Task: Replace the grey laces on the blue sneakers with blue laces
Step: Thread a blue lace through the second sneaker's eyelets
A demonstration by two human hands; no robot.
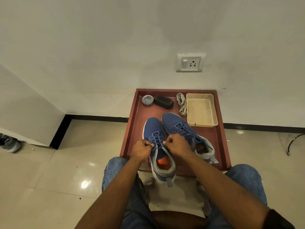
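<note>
Both hands are clamped on the blue lace (156,142) of the nearer blue sneaker (158,146). The left hand (142,148) pinches one end at the left of the upper eyelets, and the right hand (177,143) pinches the other end just across the tongue. The hands sit close together with only the lace span between them, probably to draw the lacing snug and even before tying.

This sneaker rests with its heel toward the person, overhanging the near edge of the red tray (132,129), which puts the eyelets directly under the hands. The second blue sneaker (181,129), beyond and right of the right hand, already carries blue lacing, loose ends trailing.

The grey laces (181,103) lie bundled well beyond the hands, beside a beige basket (200,109), seemingly set aside as finished with. A round tin (147,100) and black brush (164,101) sit further left.
</note>
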